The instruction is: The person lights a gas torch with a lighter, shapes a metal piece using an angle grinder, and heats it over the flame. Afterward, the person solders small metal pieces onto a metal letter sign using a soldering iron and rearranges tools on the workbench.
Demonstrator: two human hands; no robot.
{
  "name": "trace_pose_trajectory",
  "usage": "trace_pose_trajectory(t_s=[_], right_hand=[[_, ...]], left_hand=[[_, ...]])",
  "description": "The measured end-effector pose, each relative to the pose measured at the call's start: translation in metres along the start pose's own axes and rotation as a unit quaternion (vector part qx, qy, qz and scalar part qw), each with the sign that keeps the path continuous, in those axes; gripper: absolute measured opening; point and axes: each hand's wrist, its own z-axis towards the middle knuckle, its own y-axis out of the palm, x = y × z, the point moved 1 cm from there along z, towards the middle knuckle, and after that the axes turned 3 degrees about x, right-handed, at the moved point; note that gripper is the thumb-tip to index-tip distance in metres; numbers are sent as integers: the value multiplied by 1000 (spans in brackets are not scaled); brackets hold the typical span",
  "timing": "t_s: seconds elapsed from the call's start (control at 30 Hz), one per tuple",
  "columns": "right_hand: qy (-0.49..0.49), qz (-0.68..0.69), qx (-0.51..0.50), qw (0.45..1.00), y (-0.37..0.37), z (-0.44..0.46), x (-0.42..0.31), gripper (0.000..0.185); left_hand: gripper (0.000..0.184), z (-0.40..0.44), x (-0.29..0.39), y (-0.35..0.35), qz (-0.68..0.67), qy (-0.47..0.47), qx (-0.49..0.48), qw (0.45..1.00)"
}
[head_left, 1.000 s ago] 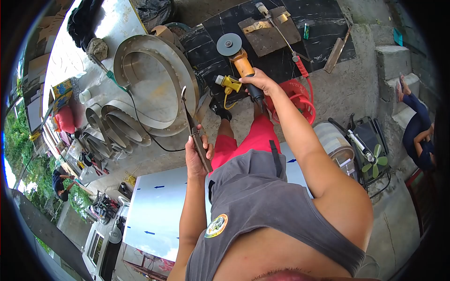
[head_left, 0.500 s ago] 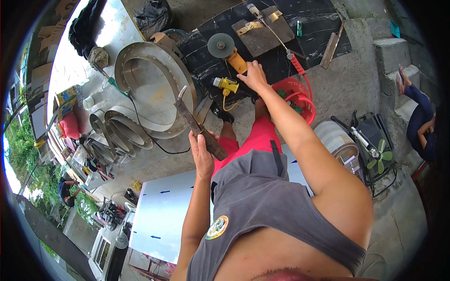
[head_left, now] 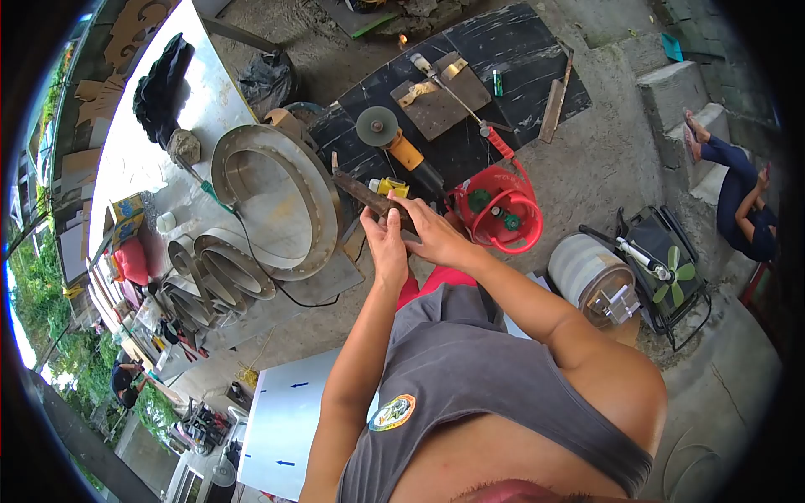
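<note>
Concrete flooring surrounds you; a metal bench (head_left: 201, 80) at left of the frame carries curved metal strips (head_left: 323, 214), already formed. Near centre of the frame, a dark bar-like tool (head_left: 360, 191) is in your hands, its tip toward the upper left. Your left hand (head_left: 386, 247) is closed around it; your right hand (head_left: 436, 233) lies over its near end, where finger closure is hidden and cannot be confirmed. An angle grinder (head_left: 406, 153) rests on the black marbled slab (head_left: 507, 40), upper centre, out of both hands. Handling of the tool appears under way; what remains cannot be determined.
</note>
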Motion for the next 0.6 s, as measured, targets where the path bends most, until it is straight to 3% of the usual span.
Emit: trace_pose_trajectory(t_s=[0.1,0.17,0.23,0.3,0.37,0.4,0.6], right_hand=[[-20,-38,74,996,1,10,15,69],[-24,-76,137,987,-10,20,30,61],[33,-145,198,969,-27,46,51,41],[83,-203,241,945,-52,81,73,34],[13,-317,279,906,-76,111,90,33],[25,-367,286,885,-85,122,94,29],[21,-434,316,843,-109,169,114,25]], left_hand=[[54,-3,7,18,19,-11,-41,999],[56,-6,13,19,49,58,-75,994],[62,-14,20,3,103,55,-92,989],[68,-29,26,-20,167,28,-80,982],[67,-40,13,-57,206,6,-70,976],[66,-47,0,-80,222,-13,-60,973],[66,-107,-35,-157,309,-104,8,945]])
